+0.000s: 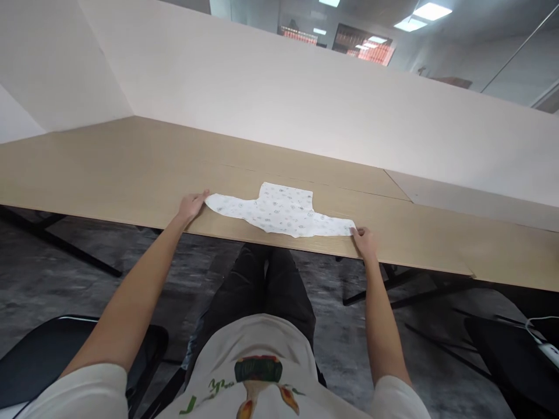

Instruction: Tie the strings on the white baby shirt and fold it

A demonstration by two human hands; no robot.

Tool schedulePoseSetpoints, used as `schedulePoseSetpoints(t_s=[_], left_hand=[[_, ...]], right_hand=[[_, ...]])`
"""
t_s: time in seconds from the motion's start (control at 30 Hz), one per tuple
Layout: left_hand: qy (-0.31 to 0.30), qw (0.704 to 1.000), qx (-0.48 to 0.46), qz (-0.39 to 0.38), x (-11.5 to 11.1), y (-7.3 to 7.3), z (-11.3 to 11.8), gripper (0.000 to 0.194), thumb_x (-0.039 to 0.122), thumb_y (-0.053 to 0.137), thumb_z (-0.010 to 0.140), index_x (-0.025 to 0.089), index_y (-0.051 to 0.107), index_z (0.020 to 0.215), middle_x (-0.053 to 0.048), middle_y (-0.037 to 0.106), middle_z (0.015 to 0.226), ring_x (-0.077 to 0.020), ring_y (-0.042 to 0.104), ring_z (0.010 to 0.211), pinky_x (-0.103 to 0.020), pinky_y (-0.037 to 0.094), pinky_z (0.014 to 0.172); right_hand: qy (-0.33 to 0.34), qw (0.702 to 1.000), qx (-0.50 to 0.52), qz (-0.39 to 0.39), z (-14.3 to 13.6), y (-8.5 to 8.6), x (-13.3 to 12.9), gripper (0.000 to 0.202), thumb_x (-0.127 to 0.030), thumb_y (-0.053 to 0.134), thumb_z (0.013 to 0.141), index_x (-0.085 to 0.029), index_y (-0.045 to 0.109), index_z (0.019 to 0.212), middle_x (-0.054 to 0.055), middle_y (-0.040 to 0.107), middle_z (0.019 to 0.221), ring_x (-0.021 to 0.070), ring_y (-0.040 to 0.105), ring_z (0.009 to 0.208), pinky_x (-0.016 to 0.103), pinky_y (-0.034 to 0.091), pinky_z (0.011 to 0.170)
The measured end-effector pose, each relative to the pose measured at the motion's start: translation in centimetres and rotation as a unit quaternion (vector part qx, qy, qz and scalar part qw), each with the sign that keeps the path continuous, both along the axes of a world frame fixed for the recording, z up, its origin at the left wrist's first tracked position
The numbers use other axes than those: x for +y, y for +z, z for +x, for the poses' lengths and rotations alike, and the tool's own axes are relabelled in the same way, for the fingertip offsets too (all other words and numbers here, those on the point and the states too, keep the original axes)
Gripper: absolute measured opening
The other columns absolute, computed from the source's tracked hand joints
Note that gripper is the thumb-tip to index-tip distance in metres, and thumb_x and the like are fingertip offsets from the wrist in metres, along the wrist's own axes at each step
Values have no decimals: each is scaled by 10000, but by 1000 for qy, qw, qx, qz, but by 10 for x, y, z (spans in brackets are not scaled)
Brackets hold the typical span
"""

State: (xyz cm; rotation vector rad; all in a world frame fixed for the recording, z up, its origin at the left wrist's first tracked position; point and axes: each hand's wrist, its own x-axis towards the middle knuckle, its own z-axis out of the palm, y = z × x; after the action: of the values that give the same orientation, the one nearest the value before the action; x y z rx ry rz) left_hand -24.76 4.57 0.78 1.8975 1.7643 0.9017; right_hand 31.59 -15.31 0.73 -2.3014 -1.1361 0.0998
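1. Facing a white partition (279, 93) across the upper half of the frame, apparently closing off the far side of the work surface.
2. Standing at a wood-toned table (126, 169) running from the left edge of the frame to the right, using its near strip as a flat support.
3. Wearing a pale T-shirt (262, 331) at bottom centre, with dark trousers (262, 285) showing just above it in the frame.
4. Having one black chair (56, 349) at lower left and another black seat (502, 355) at lower right, presumably leaving standing room between.
5. Holding a small white garment (283, 209) flat on the table at the centre of the frame, with sleeves stretching left and right and a squarish body pointing up toward the partition; probably favouring the near edge for easy reach.
6. Pinching one sleeve end in the left hand (191, 206), left of centre, and grasping the other between thumb and fingers of the right hand (367, 241), right of centre; seemingly drawing both straight against creasing.
7. Seeing a white device (549, 352) with a cord at the far right, lower down.
8. Spotting green lettering (217, 384) on the T-shirt, but failing to read it; finding no legible brand or label on the garment, only tiny scattered motifs.
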Motion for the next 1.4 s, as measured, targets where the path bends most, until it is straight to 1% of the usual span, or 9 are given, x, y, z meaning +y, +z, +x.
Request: schedulePoseSetpoints(t_s=[0.1, 0.23, 0.37, 0.5, 0.67, 0.77, 0.93, 1.1, 1.4], left_hand=[[16, 1000, 8, -9, -5, 1, 3, 468, 618, 591, 720, 193, 738, 850, -83, 749, 933, -304, 629, 998, -354, 454, 808], [36, 999, 29, -16, -11, 5, 10, 311, 456, 618, 689, 193, 728, 815, -95, 742, 904, -303, 643, 913, -332, 460, 746], [27, 999, 35, -13, -14, 5, 12, 271, 373, 608, 678, 183, 722, 835, -79, 733, 897, -283, 628, 873, -319, 454, 736], [14, 1000, 27, -4, -20, 4, 13, 281, 350, 606, 680, 168, 709, 868, -67, 718, 923, -251, 599, 863, -308, 446, 760], [7, 1000, 19, -3, -29, 4, 15, 291, 298, 609, 722, 121, 689, 939, -42, 687, 929, -177, 529, 828, -260, 402, 759], [9, 1000, 25, -8, -31, 5, 16, 256, 286, 619, 761, 103, 670, 931, -20, 666, 900, -147, 484, 809, -241, 361, 735], [14, 999, 29, -6, -33, 8, 19, 175, 273, 651, 789, 120, 645, 873, 14, 629, 802, -132, 447, 770, -234, 315, 702], [15, 1000, 13, -4, -37, 12, 21, 119, 239, 663, 798, 129, 620, 817, 27, 582, 756, -128, 442, 763, -230, 291, 682], [16, 1000, 15, 4, -38, 12, 20, 162, 272, 656, 797, 131, 578, 780, 32, 555, 716, -120, 422, 749, -231, 288, 685]], right_hand=[[-5, 1000, -5, -20, -2, 4, 0, 338, -392, 581, 852, -122, 699, 1018, 164, 716, 1018, 268, 645, 921, 344, 458, 809], [-8, 1000, 16, -20, 3, 12, 4, 209, -354, 606, 808, -150, 645, 835, 131, 683, 905, 249, 616, 832, 354, 461, 791], [-18, 996, 39, 80, -5, 23, 21, 105, -289, 577, 785, -190, 540, 786, 42, 592, 782, 199, 548, 737, 339, 448, 755], [14, 975, 58, 214, -41, 33, 48, 68, -263, 523, 810, -202, 502, 830, 7, 542, 779, 174, 529, 741, 322, 447, 753], [119, 950, 64, 281, -108, 43, 75, 190, -215, 505, 836, -203, 514, 1025, -11, 543, 816, 143, 543, 735, 293, 447, 760], [192, 938, 80, 277, -145, 43, 85, 267, -190, 495, 846, -211, 511, 1112, -26, 541, 790, 132, 550, 711, 275, 444, 746], [203, 943, 136, 225, -183, 34, 97, 321, -186, 493, 858, -198, 510, 1179, -23, 569, 776, 129, 571, 671, 271, 462, 739], [219, 938, 174, 206, -200, 25, 98, 355, -228, 486, 881, -207, 485, 1236, 9, 641, 860, 138, 601, 672, 284, 489, 741], [240, 943, 130, 192, -220, 18, 97, 336, -213, 482, 865, -199, 506, 1200, -11, 642, 762, 162, 614, 728, 312, 484, 821]])
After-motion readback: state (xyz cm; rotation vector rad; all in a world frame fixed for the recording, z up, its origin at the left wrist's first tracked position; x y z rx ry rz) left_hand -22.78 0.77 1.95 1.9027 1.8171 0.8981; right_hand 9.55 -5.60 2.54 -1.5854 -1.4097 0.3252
